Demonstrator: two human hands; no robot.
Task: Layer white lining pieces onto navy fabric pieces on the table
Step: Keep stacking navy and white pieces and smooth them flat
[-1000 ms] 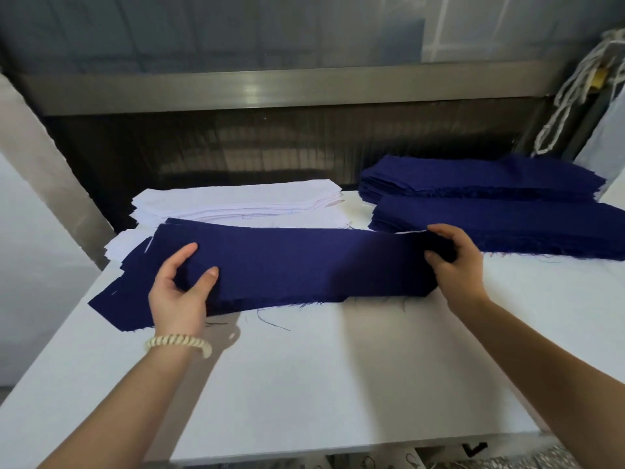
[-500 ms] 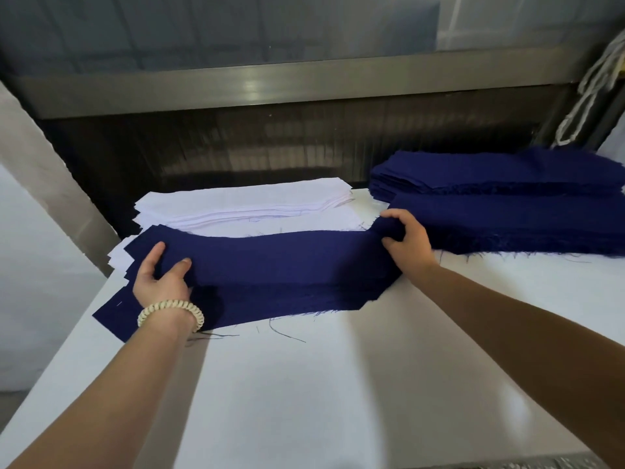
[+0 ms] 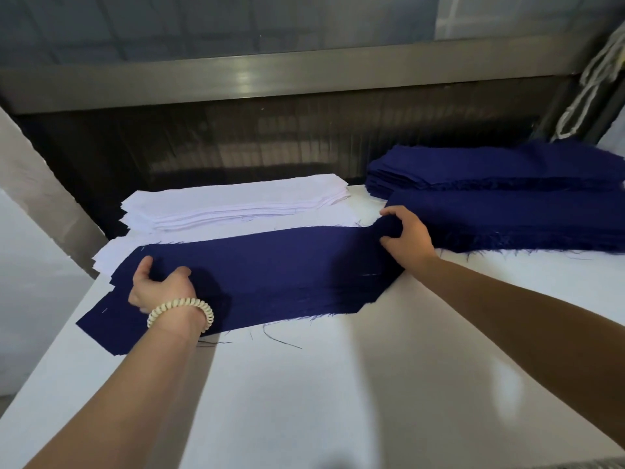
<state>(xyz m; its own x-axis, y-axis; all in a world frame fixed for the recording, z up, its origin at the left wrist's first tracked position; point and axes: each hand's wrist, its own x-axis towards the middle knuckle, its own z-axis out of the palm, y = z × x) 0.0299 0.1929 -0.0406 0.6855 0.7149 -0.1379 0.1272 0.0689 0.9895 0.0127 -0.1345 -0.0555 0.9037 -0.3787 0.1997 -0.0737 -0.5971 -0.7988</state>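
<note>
The left hand (image 3: pixel 162 287) and right hand (image 3: pixel 410 235) each pinch one end of the navy piece (image 3: pixel 277 265) beside the white pile (image 3: pixel 236 202)

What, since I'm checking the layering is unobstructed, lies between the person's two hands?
In the head view, the top navy piece spans from the left hand to the right hand; nothing sits on it.

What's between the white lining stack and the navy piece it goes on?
Nothing visible. The white lining stack lies just behind the navy piece, with no object between. The left hand and right hand both hold the navy piece's ends.
</note>
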